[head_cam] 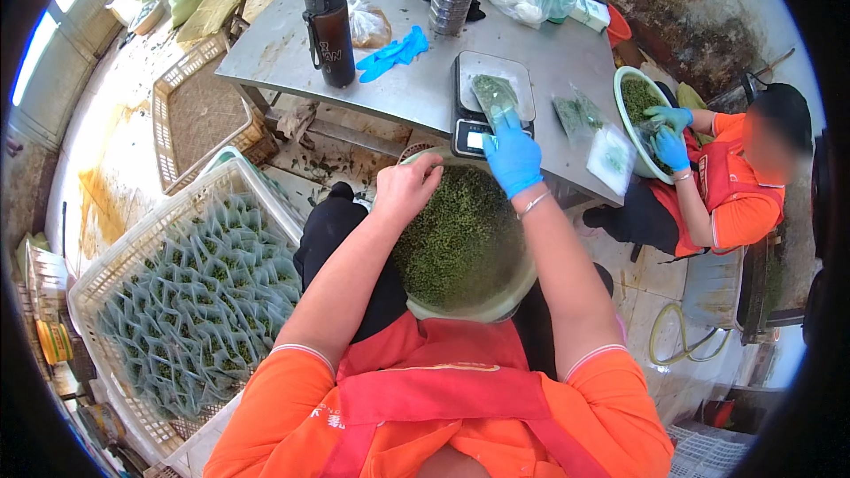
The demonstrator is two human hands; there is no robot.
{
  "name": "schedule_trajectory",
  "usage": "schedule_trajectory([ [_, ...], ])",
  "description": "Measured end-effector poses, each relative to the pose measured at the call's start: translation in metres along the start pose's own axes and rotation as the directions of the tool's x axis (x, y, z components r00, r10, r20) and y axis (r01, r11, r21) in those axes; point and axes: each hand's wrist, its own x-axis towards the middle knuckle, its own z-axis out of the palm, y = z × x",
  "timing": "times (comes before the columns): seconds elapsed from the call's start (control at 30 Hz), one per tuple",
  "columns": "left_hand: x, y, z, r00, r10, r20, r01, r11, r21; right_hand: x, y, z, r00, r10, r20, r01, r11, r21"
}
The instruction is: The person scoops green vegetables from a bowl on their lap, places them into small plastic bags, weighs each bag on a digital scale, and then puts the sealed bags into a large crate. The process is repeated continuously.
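My right hand (pixel 514 158), in a blue glove, grips the near end of a clear plastic bag (pixel 493 94) of small green berries. The bag lies on the pan of a digital scale (pixel 521 65) at the table's near edge. My bare left hand (pixel 406 187) hovers over the left rim of a pale basin, its fingers curled; the palm side is hidden. Loose green berries (pixel 448 239), resembling green peppercorns, fill much of the basin (pixel 524 289) between my knees.
A slatted plastic crate (pixel 99 352) at left holds many filled bags (pixel 206 305) standing upright. On the metal table (pixel 425 96) are a dark bottle (pixel 330 33), a blue glove (pixel 395 53) and more bags (pixel 576 111). At right, a co-worker (pixel 724 179) handles a bag over another basin (pixel 621 89).
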Motion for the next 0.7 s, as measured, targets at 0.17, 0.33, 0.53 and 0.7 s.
schedule_trajectory([
  [0.17,0.032,-0.002,-0.005,0.885,0.286,-0.367,-0.177,0.936,0.304,0.037,-0.021,-0.03,0.976,-0.153,0.157,0.159,0.987,-0.024],
  [0.33,0.047,-0.01,-0.009,0.97,-0.195,-0.146,0.217,0.963,0.16,0.016,-0.083,-0.062,0.908,-0.39,0.151,0.357,0.912,0.204],
  [0.53,0.042,-0.011,0.0,0.984,-0.143,-0.102,0.159,0.971,0.176,0.017,-0.084,-0.009,0.89,-0.162,0.425,0.132,0.986,0.1],
  [0.7,0.04,-0.006,-0.008,0.976,-0.182,-0.121,0.199,0.969,0.149,0.009,-0.073,-0.022,0.936,-0.346,0.072,0.321,0.918,0.231],
])
